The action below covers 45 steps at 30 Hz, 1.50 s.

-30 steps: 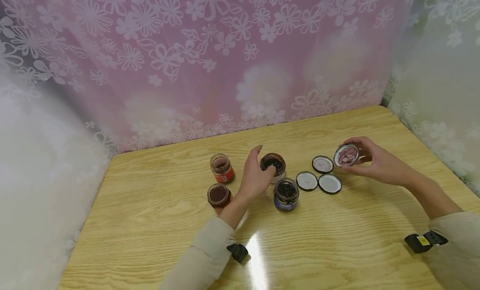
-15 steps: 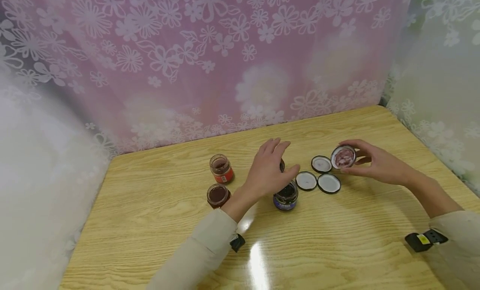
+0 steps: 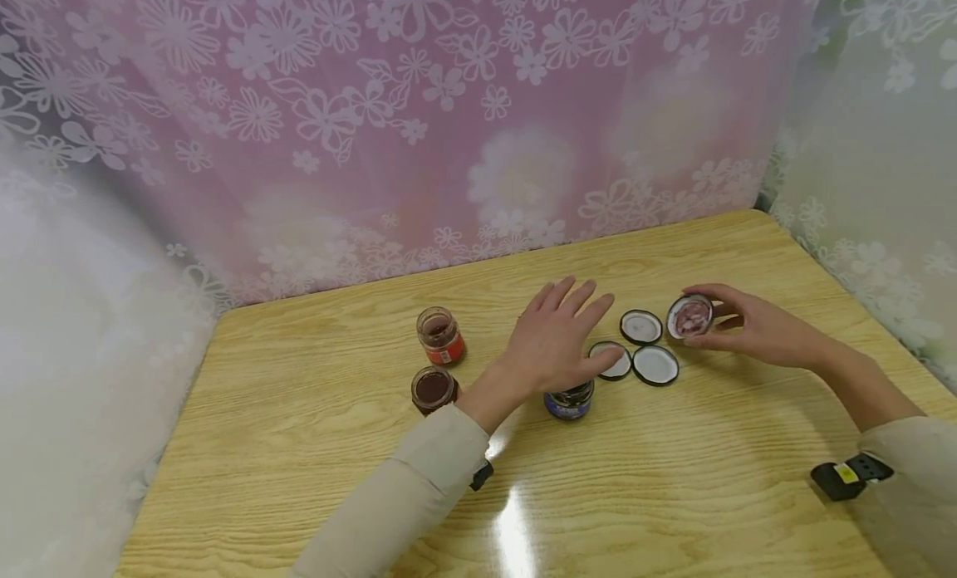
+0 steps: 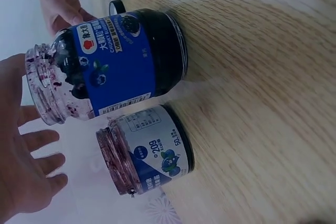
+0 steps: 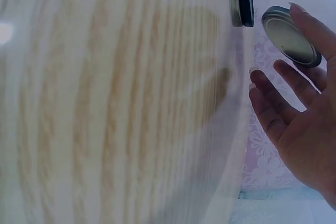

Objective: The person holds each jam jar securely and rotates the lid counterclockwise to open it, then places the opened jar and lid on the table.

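Note:
My left hand (image 3: 552, 341) is spread above two open jars, its fingers straight and holding nothing. Beneath it, the blue-labelled blueberry jam jar (image 4: 123, 69) stands close to a shorter jam jar (image 4: 149, 150) with a white and blue label. In the head view the hand hides the shorter jar and covers the mouth of the blue-labelled one (image 3: 568, 404). My right hand (image 3: 748, 327) pinches a jar lid (image 3: 689, 317) by its rim, tilted so that its jam-smeared inside shows in the head view. The right wrist view shows this lid (image 5: 291, 38) between thumb and fingers.
Three lids lie white side up: the back lid (image 3: 640, 327), the right lid (image 3: 655, 365) and the left lid (image 3: 607, 364). Left of them stand an open red-labelled jar (image 3: 441, 337) and an open dark red jar (image 3: 435, 390). A floral curtain (image 3: 478, 146) hangs behind the wooden table (image 3: 299, 445).
My left hand has let go of the shorter jar and moved right, its fingers spreading over the jars. My right hand keeps its pinch on the lid, almost in place.

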Each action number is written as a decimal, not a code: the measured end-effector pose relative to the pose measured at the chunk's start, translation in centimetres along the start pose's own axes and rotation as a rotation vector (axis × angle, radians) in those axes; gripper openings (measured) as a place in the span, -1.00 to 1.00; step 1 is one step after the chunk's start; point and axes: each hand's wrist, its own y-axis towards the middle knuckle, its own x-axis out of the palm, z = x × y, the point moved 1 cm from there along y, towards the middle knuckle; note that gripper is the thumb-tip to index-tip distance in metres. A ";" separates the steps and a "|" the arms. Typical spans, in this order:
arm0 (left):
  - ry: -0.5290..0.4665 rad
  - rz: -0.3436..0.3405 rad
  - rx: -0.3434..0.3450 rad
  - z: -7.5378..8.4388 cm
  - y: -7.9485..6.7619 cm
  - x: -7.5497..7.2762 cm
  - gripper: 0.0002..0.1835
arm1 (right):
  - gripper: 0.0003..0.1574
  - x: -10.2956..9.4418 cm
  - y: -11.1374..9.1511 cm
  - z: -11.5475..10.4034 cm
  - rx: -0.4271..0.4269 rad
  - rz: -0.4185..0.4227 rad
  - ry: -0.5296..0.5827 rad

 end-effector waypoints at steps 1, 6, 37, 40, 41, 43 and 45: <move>0.021 -0.001 0.000 0.1 0.0 0.0 -0.27 | -0.11 0.0 0.0 0.1 0.006 -0.008 -0.004; 0.076 -0.007 0.000 0.3 0.0 0.1 -0.27 | -0.09 0.0 0.1 0.5 0.037 -0.033 -0.026; 0.127 -0.126 0.072 1.3 0.7 0.4 -0.22 | -0.16 1.0 1.6 2.2 -0.084 -0.029 -0.180; 0.127 -0.135 0.072 1.3 0.7 0.5 -0.22 | -0.11 1.0 1.6 2.2 -0.052 -0.050 -0.213; 0.127 -0.138 0.072 1.3 0.7 0.6 -0.22 | -0.09 1.0 1.6 2.2 -0.040 -0.057 -0.223; 0.119 -0.144 0.071 1.3 0.7 0.6 -0.21 | -0.06 1.0 1.6 2.0 -0.017 -0.069 -0.245; 0.108 -0.145 0.072 1.4 0.7 0.6 -0.21 | -0.05 1.0 1.6 1.9 -0.005 -0.077 -0.259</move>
